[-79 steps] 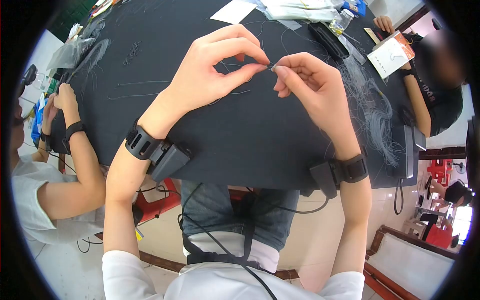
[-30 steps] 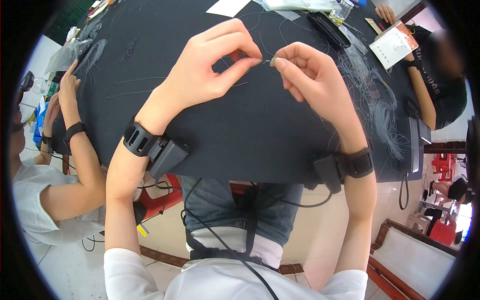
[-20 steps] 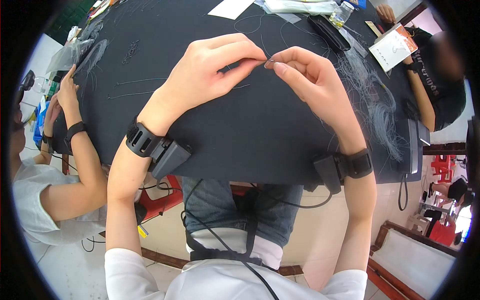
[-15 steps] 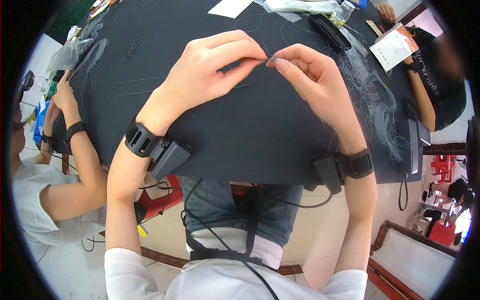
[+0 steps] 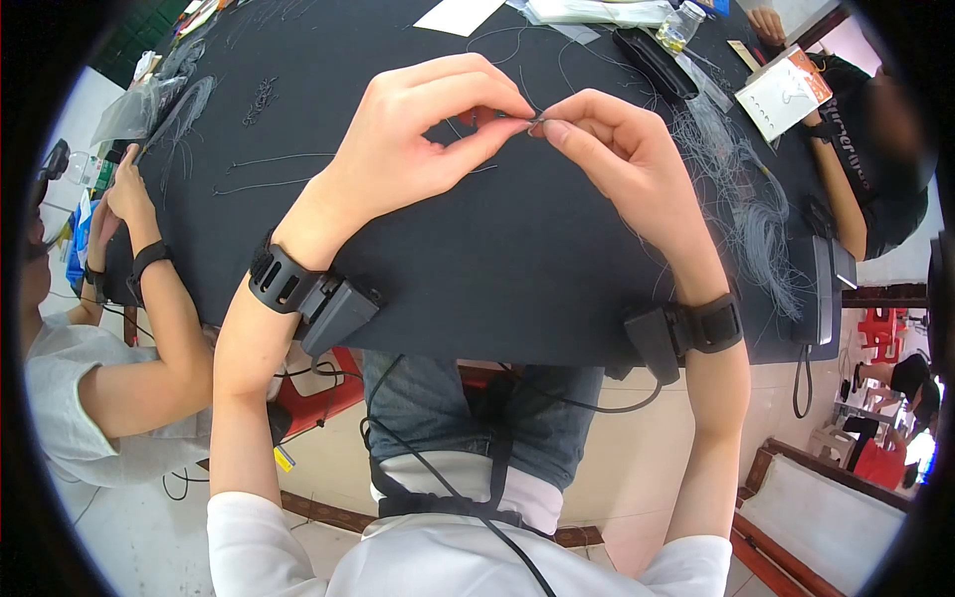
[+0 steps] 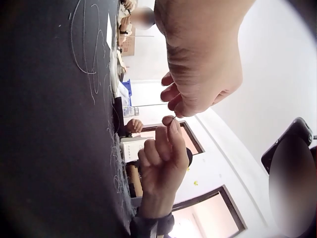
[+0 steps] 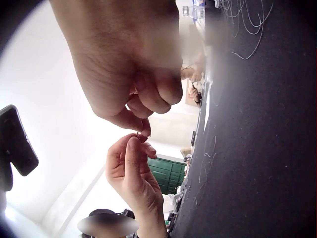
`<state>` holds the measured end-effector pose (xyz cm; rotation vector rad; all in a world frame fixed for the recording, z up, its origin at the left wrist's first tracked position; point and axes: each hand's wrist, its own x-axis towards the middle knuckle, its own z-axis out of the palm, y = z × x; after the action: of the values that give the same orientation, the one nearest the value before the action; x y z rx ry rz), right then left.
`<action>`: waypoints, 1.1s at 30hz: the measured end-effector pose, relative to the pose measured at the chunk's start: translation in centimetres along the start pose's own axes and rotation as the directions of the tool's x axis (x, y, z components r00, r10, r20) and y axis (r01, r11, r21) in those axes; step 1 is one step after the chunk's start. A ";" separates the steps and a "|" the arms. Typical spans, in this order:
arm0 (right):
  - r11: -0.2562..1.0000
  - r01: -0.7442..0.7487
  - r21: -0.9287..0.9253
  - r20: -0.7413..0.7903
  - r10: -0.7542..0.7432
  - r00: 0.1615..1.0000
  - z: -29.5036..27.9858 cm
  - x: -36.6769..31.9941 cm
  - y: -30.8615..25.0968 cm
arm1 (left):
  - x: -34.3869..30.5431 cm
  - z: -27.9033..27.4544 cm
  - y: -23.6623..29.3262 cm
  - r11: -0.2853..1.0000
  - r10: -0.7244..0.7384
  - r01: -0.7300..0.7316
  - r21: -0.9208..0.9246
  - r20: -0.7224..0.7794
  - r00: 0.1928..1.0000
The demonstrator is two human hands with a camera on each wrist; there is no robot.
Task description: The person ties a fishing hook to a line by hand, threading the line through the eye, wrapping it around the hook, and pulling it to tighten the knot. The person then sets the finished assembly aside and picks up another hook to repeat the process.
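Note:
My left hand (image 5: 413,129) is raised over the black table, thumb and index finger pinching a thin dark strand like fishing line (image 5: 538,121). Facing it, my right hand (image 5: 622,159) pinches the same spot between thumb and index finger, its other fingers curled in. The fingertips of both hands nearly meet, so little of the strand shows. In the left wrist view a fine dark bit (image 6: 173,120) pokes out between the fingertips. A loose line (image 5: 523,80) curves away behind the hands. Two short lengths of line (image 5: 269,186) lie left of them.
A tangled hank of clear line (image 5: 756,234) spreads at the right, near a black case (image 5: 654,65) and a small jar (image 5: 680,28). White paper (image 5: 460,15) lies at the back. Plastic bags (image 5: 144,107) are far left. People sit at both sides; one holds a card (image 5: 783,95).
About a second ago a short stretch of strand showed between the fingertips; now they are closer together. My left hand opened its finger ring slightly. The neighbour's raised finger at left has lowered.

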<state>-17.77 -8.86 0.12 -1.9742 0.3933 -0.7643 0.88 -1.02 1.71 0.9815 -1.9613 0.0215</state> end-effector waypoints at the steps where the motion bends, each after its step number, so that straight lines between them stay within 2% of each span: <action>1: 0.999 -0.041 0.000 0.006 0.041 0.999 -0.1 0.0 -0.3 | 0.0 0.0 -0.1 0.999 -0.023 0.023 -0.033 0.005 1.000; 2: 0.997 -0.079 0.002 0.014 0.079 0.997 -0.2 0.0 -1.0 | -0.1 -0.1 -0.3 0.997 -0.046 0.046 -0.062 0.009 0.999; 4: 0.991 -0.136 0.013 0.025 0.135 0.990 -0.2 -0.1 -1.5 | -0.5 0.0 -0.5 0.961 -0.181 0.191 -0.199 0.064 0.981; 8: 0.978 -0.198 0.070 0.022 0.196 0.980 -0.2 0.1 -1.5 | -0.6 -0.1 -0.2 0.814 -0.411 0.412 -0.410 0.095 0.907; 10: 0.965 -0.259 0.044 0.013 0.259 0.966 -0.5 0.2 -1.8 | -0.7 0.0 -0.7 0.746 -0.449 0.418 -0.518 0.071 0.891; 12: 0.957 -0.274 0.089 -0.012 0.277 0.961 -0.7 0.2 -1.5 | -0.6 -0.3 -1.1 0.729 -0.486 0.430 -0.533 0.039 0.873; 16: 0.943 -0.291 0.163 -0.093 0.308 0.947 -1.2 0.6 0.0 | -0.4 -2.9 -3.3 0.735 -0.585 0.511 -0.445 -0.034 0.811; 20: 0.934 -0.322 0.153 -0.176 0.347 0.921 -1.7 0.8 1.0 | -2.4 -8.9 -5.6 0.647 -0.761 0.750 -0.133 -0.167 0.627; 23: 0.938 -0.347 0.027 -0.260 0.341 0.903 -2.0 0.8 2.2 | -5.4 -13.3 -8.2 0.528 -0.827 0.845 0.079 -0.175 0.533; 25: 0.931 -0.364 -0.037 -0.294 0.338 0.894 -2.3 0.9 2.3 | -7.2 -15.1 -8.9 0.416 -0.871 0.887 0.202 -0.191 0.452; 28: 0.956 -0.275 -0.099 -0.372 0.221 0.902 -2.4 1.2 3.2 | -9.0 -16.2 -9.3 0.282 -0.919 0.897 0.339 -0.173 0.355; 32: 0.953 -0.295 -0.069 -0.356 0.252 0.900 -2.5 1.1 3.6 | -9.8 -16.6 -10.1 0.146 -0.955 0.898 0.416 -0.179 0.238; 33: 0.952 -0.298 -0.077 -0.352 0.253 0.901 -2.5 1.2 3.7 | -9.8 -16.6 -10.2 0.129 -0.949 0.874 0.468 -0.198 0.246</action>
<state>-18.40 -13.01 -1.81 -1.8484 0.9304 -0.9118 22.03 4.42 0.62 2.5300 -1.0795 -0.2810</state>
